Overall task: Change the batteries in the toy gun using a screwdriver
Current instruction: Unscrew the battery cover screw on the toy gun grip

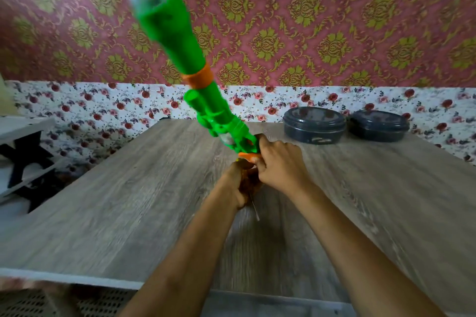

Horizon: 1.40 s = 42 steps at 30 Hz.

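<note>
Toy gun (206, 100) upright above hands (260, 170).

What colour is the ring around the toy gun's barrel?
Orange, on the green toy gun; the ring shows in the head view.

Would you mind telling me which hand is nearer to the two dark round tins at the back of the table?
The right hand. It grips the toy gun at its base, just in front and left of the tins. The left hand sits lower, farther from them.

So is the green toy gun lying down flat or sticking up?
Sticking up: the toy gun tilts up-left off the table, its grip end in both hands.
</note>
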Motion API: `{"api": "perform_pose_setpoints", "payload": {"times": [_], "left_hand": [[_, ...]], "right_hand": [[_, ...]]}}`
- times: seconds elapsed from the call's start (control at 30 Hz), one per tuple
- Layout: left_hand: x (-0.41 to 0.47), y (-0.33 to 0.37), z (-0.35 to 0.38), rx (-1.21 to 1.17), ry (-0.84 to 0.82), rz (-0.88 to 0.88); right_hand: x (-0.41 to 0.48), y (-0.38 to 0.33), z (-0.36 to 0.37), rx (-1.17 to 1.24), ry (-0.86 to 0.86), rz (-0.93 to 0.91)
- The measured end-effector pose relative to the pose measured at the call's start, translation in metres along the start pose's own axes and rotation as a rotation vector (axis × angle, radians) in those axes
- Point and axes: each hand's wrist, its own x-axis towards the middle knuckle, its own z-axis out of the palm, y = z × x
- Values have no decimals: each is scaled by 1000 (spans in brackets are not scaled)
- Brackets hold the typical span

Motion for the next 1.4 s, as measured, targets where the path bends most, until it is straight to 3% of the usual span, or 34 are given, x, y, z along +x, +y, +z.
{"api": "perform_pose_setpoints", "payload": {"times": [0.43,0.87,1.1,1.2,1.33,1.4], "left_hand": [[5,-2,3,12,21,-64],[9,-9,7,26,66,13],[18,10,-15,109,242,138],[25,30,-29,364,310,215],[33,69,-56,1123,492,373],[30,78,-61,1349,488,460]], "right_hand": [[-1,26,2,243,-39,277],[4,33,2,411,35,364],[6,38,6,655,24,446],[6,34,8,854,5,479],[-1,23,27,1056,47,550],[-3,14,31,1151,59,590]]}}
